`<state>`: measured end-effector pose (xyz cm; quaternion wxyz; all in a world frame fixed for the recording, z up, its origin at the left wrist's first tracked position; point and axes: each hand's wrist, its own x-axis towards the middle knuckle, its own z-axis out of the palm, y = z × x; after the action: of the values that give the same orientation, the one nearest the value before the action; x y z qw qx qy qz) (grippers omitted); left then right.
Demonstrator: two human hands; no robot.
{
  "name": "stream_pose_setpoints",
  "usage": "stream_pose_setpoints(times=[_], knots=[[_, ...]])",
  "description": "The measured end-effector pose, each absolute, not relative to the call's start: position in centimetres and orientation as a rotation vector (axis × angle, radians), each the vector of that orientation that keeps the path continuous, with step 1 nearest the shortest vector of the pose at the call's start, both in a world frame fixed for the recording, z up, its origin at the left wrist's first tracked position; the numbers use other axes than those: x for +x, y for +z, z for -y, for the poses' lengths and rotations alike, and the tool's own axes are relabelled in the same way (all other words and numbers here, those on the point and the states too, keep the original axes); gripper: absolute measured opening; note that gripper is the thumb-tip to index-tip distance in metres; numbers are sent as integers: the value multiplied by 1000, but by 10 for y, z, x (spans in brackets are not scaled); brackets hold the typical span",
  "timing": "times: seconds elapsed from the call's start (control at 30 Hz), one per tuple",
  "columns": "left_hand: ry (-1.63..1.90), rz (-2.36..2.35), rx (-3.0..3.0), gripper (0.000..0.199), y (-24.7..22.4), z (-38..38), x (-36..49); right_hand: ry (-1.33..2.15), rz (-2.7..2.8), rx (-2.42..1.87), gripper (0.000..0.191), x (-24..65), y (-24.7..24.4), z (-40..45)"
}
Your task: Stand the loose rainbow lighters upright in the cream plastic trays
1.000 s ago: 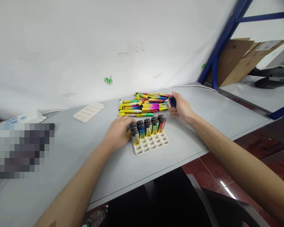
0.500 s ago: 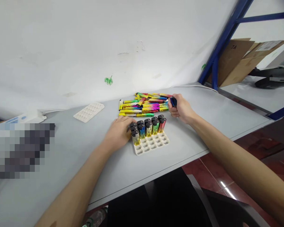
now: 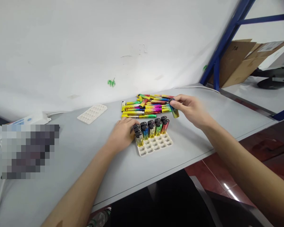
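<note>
Between my hands a white plastic tray (image 3: 153, 147) with rows of slots stands on the table. Several metallic-coloured lighters (image 3: 152, 130) with black tops stand upright in its back rows and at its left end. My left hand (image 3: 123, 134) is closed round the tray's back left corner, its fingertips partly hidden behind the lighters. To the right of the tray, my right hand (image 3: 188, 108) pinches a blue and yellow lighter (image 3: 174, 112) near its black top, above the table. A pile of shiny lighters (image 3: 146, 107) lies behind the tray.
A second white slotted tray (image 3: 92, 114) lies at the back left. The wall (image 3: 85, 56) rises behind the table. On the right are a blue metal frame (image 3: 216, 72) and cardboard boxes (image 3: 241, 63). A blurred-out dark object (image 3: 31, 151) is on the left.
My right hand has turned, so the lighter in it now hangs with its coloured body showing below the fingers. The left hand stays at the tray. The view has shifted slightly.
</note>
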<state>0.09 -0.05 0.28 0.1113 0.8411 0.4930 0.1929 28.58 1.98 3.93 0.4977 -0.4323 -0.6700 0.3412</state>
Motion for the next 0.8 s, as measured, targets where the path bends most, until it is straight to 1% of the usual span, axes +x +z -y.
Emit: stream_pose_setpoints(times=[0.1,0.17,0.23,0.33,0.43,0.57,0.8], knots=[[573,-1442,2479,22,3,1,1,664,1557,-1033,21,285,63,5],[567,-1447,2475,20,4,1,2,645,1557,-970,15,279,77,24],[564,-1452,2482,21,4,1,2,732,1638,-946,19,268,85,40],[574,-1444,2514,21,2,1,1,806,1826,-944,22,247,79,55],[593,-1428,2525,19,1,1,0,646,2042,-1012,17,228,62,58],[592,-1424,2523,21,1,2,0,433,2206,-1079,16,218,45,56],[573,-1443,2512,19,3,3,2,261,2289,-1076,12,220,51,57]])
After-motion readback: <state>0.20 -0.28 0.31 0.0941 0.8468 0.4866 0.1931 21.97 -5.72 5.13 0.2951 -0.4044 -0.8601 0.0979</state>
